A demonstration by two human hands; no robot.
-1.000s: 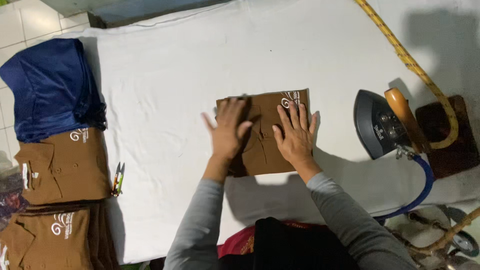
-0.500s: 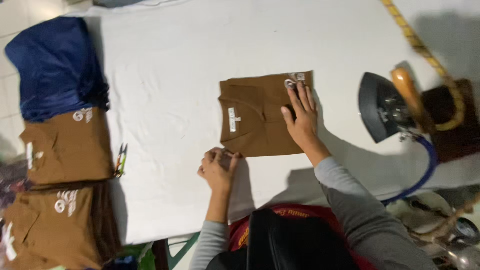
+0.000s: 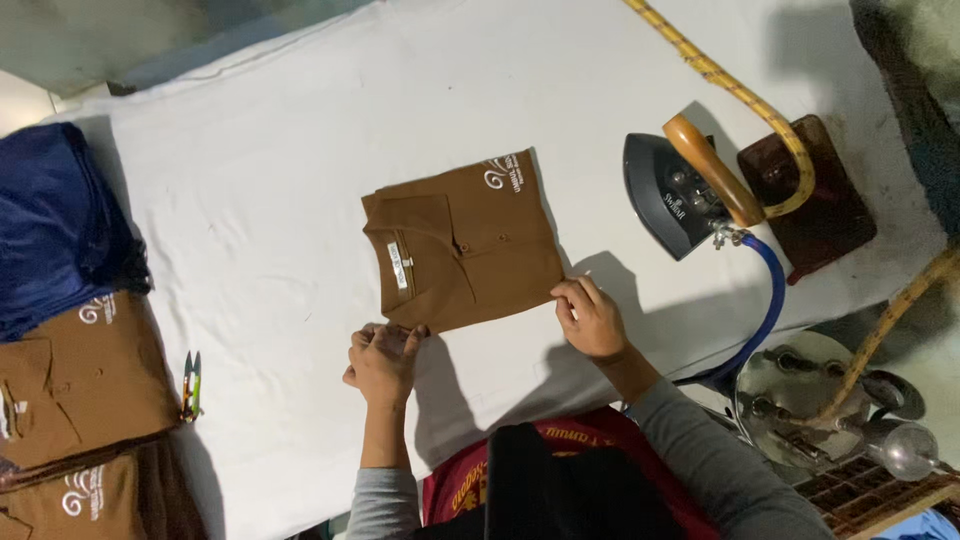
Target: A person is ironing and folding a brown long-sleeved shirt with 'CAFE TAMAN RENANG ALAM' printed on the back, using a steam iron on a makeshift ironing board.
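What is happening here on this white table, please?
A person stands at a white padded table with a folded brown polo shirt lying collar-up on it. The left hand and the right hand each touch a near corner of the shirt. A steam iron rests to the right. Stacks of folded brown shirts and blue garments lie at the left, with small snips beside them.

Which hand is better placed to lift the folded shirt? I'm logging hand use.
Either, slightly right: the right hand pinches the shirt at its near right corner; the left hand touches its near left corner.
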